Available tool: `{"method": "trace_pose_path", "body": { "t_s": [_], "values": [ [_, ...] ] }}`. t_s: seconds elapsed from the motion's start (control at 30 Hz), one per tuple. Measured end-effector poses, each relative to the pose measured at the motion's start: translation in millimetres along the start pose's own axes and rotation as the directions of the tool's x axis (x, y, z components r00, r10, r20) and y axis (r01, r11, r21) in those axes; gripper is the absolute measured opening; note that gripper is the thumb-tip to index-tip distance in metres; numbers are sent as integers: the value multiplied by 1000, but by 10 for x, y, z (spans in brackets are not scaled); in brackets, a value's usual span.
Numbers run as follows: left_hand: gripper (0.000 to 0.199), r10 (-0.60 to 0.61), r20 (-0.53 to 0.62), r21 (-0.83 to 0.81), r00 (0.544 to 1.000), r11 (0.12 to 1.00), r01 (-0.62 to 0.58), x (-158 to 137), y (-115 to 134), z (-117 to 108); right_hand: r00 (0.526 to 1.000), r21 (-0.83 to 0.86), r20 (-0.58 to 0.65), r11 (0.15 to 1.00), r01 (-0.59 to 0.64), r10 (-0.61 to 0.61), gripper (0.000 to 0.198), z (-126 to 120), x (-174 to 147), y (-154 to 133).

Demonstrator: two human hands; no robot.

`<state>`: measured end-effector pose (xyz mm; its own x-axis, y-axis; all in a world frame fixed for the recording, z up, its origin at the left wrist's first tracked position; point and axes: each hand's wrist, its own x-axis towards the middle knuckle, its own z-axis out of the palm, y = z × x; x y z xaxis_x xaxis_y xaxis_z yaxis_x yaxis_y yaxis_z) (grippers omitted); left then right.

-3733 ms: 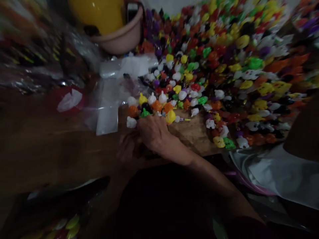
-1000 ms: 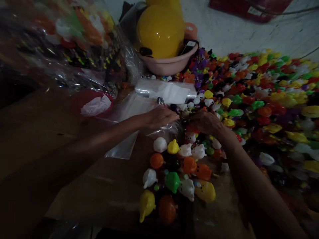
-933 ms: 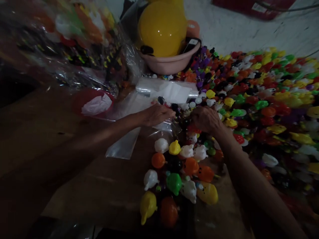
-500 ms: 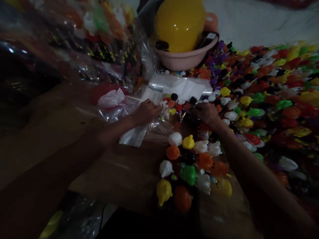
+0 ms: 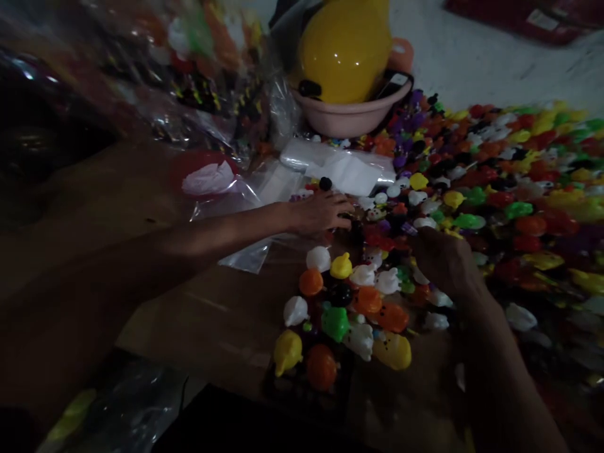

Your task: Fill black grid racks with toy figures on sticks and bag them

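Observation:
My left hand (image 5: 323,214) reaches over a cluster of small plastic figures in the middle of the table, fingers apart and stretched to the right. It lies above the edge of a clear plastic bag (image 5: 248,255). At the near edge of the big heap of figures (image 5: 500,182), my right hand (image 5: 446,258) is bent downward; its fingers are dark and mostly hidden, so what they hold cannot be made out. Nearer to me stands a group of figures, among them a green one (image 5: 335,323), an orange one (image 5: 321,367) and a yellow one (image 5: 287,352).
Behind the hands lies a stack of clear bags (image 5: 337,157). A pink basin (image 5: 353,119) holds a large yellow rounded object (image 5: 346,53). Filled transparent bags (image 5: 202,69) stand at the back left, near a red round item (image 5: 202,165) with crumpled white material. A wooden table (image 5: 198,321) lies underneath.
My left hand has moved right over the small figures and its fingers have spread. My right hand has shifted right and nearer to me, toward the heap. The camera view has turned slightly.

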<state>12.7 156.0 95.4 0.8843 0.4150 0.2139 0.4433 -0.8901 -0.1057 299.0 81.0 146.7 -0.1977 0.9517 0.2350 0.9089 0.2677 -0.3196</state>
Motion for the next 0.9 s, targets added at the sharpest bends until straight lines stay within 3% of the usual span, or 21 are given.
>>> {"method": "trace_pose_path", "body": {
  "t_s": [0.13, 0.23, 0.33, 0.4, 0.47, 0.53, 0.63, 0.73, 0.8, 0.87, 0.9],
  "values": [
    [16, 73, 39, 34, 997, 997, -74, -38, -114, 115, 998, -16, 63, 1000, 0, 1, 31, -130, -230, 20],
    [14, 55, -36, -45, 998, 997, -56, -35, -208, 138, 998, -4, 55, 999, -44, 44, 29, -161, -354, 22],
    [17, -127, -160, -196, 979, 976, 94, 2, -220, 75, 986, 96, -89, 986, -136, 144, 23, -134, -449, 32],
    [19, -288, -218, -345, 933, 916, 203, 54, -155, -9, 954, 207, -204, 962, -178, 221, 21, -80, -474, 25],
    [20, -429, -199, -559, 881, 788, 257, 142, -47, -112, 927, 301, -274, 938, -170, 256, 21, 1, -434, -11],
    [20, -490, -75, -777, 869, 575, 257, 268, 70, -219, 930, 337, -293, 935, -115, 220, 25, 83, -319, -78],
    [13, -427, 95, -937, 899, 267, 226, 473, 192, -402, 965, 375, -235, 927, -20, 116, 34, 107, -84, -206],
    [8, -414, 161, -966, 896, 119, 228, 570, 253, -698, 950, 465, -279, 885, 8, 138, 36, -58, -19, -308],
    [6, -446, 187, -956, 875, 122, 266, 506, 338, -978, 877, 465, -424, 885, -1, 224, 32, -209, -201, -325],
    [8, -491, 166, -926, 855, 222, 306, 319, 517, -1286, 804, 390, -526, 919, -63, 279, 30, -301, -583, -311],
    [11, -509, 133, -902, 850, 294, 317, 188, 642, -1433, 799, 327, -525, 936, -129, 294, 30, -307, -832, -304]
  ]
}}
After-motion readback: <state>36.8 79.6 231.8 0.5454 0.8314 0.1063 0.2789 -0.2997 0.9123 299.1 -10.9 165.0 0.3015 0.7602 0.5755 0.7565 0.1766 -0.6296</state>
